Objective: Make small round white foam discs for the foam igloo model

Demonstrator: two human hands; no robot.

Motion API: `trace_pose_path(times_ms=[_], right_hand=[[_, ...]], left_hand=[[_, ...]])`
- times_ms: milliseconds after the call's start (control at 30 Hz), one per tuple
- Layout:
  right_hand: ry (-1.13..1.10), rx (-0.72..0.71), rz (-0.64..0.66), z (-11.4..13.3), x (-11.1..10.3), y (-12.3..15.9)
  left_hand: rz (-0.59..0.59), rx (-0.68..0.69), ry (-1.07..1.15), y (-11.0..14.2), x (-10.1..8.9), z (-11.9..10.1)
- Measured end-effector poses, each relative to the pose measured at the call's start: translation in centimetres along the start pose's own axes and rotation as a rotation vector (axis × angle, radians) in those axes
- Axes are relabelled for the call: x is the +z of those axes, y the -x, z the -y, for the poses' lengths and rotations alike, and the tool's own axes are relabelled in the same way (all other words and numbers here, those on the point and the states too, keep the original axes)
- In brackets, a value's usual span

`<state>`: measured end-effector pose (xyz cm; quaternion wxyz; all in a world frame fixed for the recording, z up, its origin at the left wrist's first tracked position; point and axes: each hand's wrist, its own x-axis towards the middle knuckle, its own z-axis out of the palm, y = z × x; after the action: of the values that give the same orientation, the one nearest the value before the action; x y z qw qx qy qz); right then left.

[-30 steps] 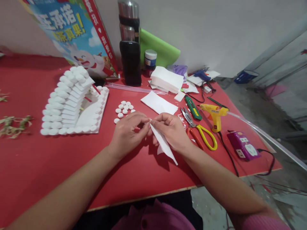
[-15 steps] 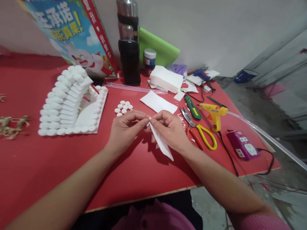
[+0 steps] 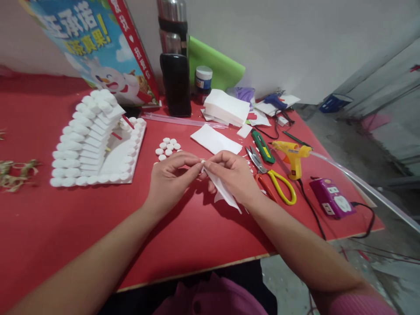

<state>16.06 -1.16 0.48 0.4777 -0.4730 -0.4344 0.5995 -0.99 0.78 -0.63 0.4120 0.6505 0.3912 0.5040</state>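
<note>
A folded strip of thin white tissue paper [image 3: 223,190] hangs slantwise from my fingers over the red table [image 3: 183,245]. My right hand [image 3: 232,177] pinches its upper end between thumb and fingers, the loose end trailing down toward my wrist. My left hand [image 3: 172,177] meets it there, thumb and index fingertip closed on the same small end. What exactly lies between those fingertips is partly hidden. Just beyond my left hand sits a cluster of small white round pieces [image 3: 169,146]. Another white sheet [image 3: 216,140] lies flat past my fingers.
At left stands a white model with steps [image 3: 95,144]. Scissors [image 3: 277,186], a green utility knife [image 3: 263,146], a yellow glue gun [image 3: 293,157] and a purple power box [image 3: 331,199] lie at right. Behind are a paper stack [image 3: 226,107], a black phone [image 3: 176,85] and a printed box [image 3: 108,52].
Both hands stay together at the strip's upper end, with small finger movements. The strip's loose end shifts slightly. The whole view drifts a little.
</note>
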Motion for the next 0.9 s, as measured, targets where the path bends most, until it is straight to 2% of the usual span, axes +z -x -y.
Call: trace_pose_path(times_ms=[200,367,500,667,800,900], right_hand=[[-0.045,0.007,0.015,0.3,0.0,0.0],[0.07,-0.018,-0.08,0.0,0.6,0.4],[0.238,-0.166,-0.15,-0.7,1.0,0.8],[0.438,-0.314,-0.137,-1.3,0.5,1.0],[0.464,-0.3,-0.106,-1.0,0.0,1.0],[0.426,-0.261,-0.096,-0.7,0.0,1.0]], left_hand=[[-0.034,0.149,-0.142,0.3,0.4,-0.5],[-0.053,0.286,-0.279,0.5,0.7,-0.4],[-0.064,0.336,-0.349,0.7,0.6,-0.2],[-0.052,0.398,-0.467,0.9,0.3,0.2],[-0.025,0.5,-0.52,0.9,0.1,0.5],[-0.007,0.527,-0.523,0.9,0.1,0.6]])
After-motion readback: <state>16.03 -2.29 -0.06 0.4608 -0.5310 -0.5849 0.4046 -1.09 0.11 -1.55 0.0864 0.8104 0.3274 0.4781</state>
